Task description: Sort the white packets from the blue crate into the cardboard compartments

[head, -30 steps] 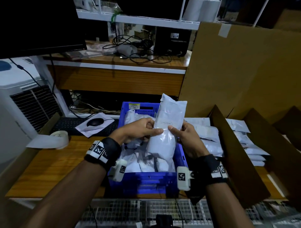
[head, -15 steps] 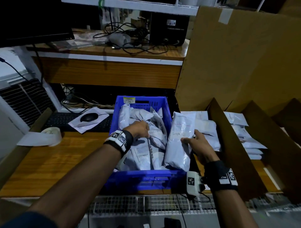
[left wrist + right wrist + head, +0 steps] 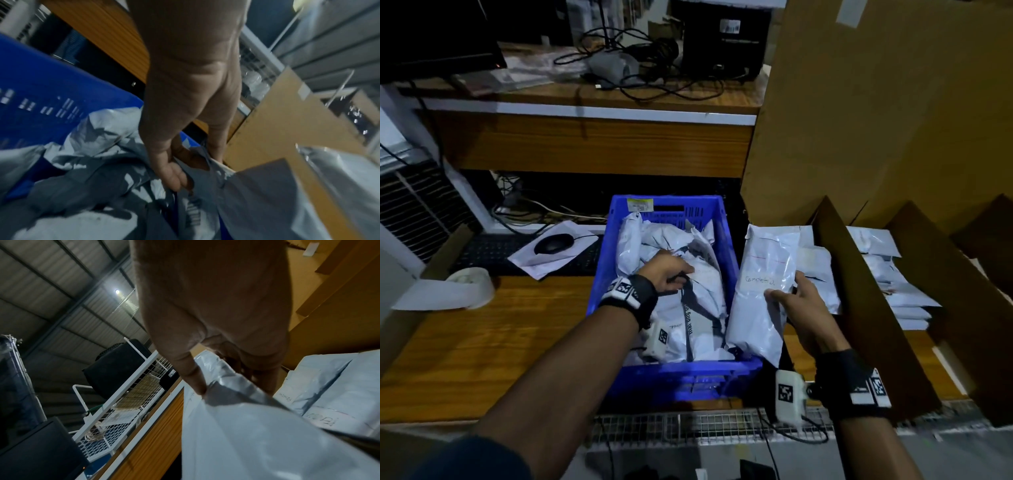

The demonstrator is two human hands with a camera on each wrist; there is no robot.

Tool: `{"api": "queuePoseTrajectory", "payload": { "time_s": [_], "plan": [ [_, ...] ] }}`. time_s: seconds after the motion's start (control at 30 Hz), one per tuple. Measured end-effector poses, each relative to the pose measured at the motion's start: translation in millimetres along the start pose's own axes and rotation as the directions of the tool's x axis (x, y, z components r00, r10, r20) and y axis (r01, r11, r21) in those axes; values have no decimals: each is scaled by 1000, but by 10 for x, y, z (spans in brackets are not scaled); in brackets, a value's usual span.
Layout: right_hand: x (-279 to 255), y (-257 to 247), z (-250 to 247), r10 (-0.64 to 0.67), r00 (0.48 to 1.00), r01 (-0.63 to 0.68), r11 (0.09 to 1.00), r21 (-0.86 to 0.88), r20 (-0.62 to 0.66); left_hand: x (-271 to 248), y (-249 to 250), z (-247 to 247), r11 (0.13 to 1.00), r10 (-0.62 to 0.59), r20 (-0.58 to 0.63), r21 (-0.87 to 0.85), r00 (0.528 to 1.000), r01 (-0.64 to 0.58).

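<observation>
The blue crate [image 3: 602, 274] stands mid-table, full of crumpled white packets [image 3: 702, 308]. My left hand [image 3: 674, 274] is down inside it; in the left wrist view its fingers [image 3: 176, 177] pinch the edge of one grey-white packet [image 3: 207, 198]. My right hand [image 3: 787, 291] holds a white packet [image 3: 760, 274] with handwriting on it, upright over the crate's right rim, beside the first cardboard compartment [image 3: 866, 308]. In the right wrist view the thumb and fingers [image 3: 197, 384] pinch that packet [image 3: 236, 426]. Flat packets [image 3: 820, 270] lie in the first compartment, and more [image 3: 893, 284] in the second.
A tall cardboard wall [image 3: 876, 120] backs the compartments. Left of the crate are a mouse [image 3: 553, 243] on paper, a dark keyboard [image 3: 493, 253] and a tape roll [image 3: 470, 286] on the wooden table [image 3: 500, 342]. A wire mesh shelf [image 3: 688, 428] runs along the front edge.
Both hands held the packet upright over the crate. The left hand let go and dropped into the crate onto another packet. The right hand carried the packet rightwards to the first compartment.
</observation>
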State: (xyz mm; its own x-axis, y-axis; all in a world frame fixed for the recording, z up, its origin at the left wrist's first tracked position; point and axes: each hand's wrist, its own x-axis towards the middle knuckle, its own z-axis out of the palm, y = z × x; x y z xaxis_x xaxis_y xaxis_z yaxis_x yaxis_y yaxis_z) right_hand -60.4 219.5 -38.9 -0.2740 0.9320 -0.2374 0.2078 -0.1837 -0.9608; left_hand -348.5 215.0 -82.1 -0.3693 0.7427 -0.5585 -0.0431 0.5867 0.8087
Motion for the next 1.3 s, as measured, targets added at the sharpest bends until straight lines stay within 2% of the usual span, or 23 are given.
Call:
{"api": "queuePoseTrajectory", "payload": {
  "time_s": [0.1, 0.2, 0.3, 0.4, 0.47, 0.53, 0.6, 0.67, 0.8, 0.93, 1.07, 1.17, 1.3],
  "plan": [
    [62, -51, -30, -19, 999, 20, 1000, 4, -40, -188, 111, -214, 993, 88, 112, -88, 990, -78],
    [88, -177, 32, -53, 997, 54, 998, 17, -64, -505, 225, -413, 953, 240, 145, -226, 960, -204],
    [93, -271, 159, -170, 985, 170, 985, -28, -5, -786, 301, -590, 908, 370, 191, -279, 909, -311],
    [69, -395, 319, -224, 970, 235, 963, -133, 92, -1025, 309, -690, 895, 420, 237, -269, 876, -357],
    [8, -521, 447, -190, 974, 201, 976, -85, 124, -1162, 288, -703, 887, 447, 251, -247, 859, -389],
    [-78, -632, 571, -149, 975, 137, 987, 81, 167, -1273, 253, -697, 880, 469, 257, -217, 845, -422],
    [-174, -701, 650, -107, 949, 28, 965, 260, 297, -1334, 200, -694, 871, 491, 268, -187, 829, -455],
    [-252, -764, 692, -79, 937, -35, 948, 316, 341, -1402, 162, -687, 865, 502, 270, -160, 822, -475],
    [-306, -759, 813, -168, 970, 121, 961, 249, 176, -1527, 108, -659, 836, 545, 292, -117, 786, -536],
    [-313, -746, 794, -183, 980, 152, 936, 318, 72, -1544, -44, -748, 827, 539, 337, -38, 772, -561],
    [-357, -777, 721, -198, 979, 171, 919, 356, 41, -1521, -191, -855, 845, 492, 322, 49, 809, -533],
    [-380, -807, 685, -201, 979, 193, 909, 369, -18, -1527, -243, -868, 820, 527, 288, 74, 799, -568],
    [-418, -856, 643, -224, 971, 237, 892, 385, -81, -1529, -336, -922, 819, 559, 202, 14, 804, -573]
  ]
}}
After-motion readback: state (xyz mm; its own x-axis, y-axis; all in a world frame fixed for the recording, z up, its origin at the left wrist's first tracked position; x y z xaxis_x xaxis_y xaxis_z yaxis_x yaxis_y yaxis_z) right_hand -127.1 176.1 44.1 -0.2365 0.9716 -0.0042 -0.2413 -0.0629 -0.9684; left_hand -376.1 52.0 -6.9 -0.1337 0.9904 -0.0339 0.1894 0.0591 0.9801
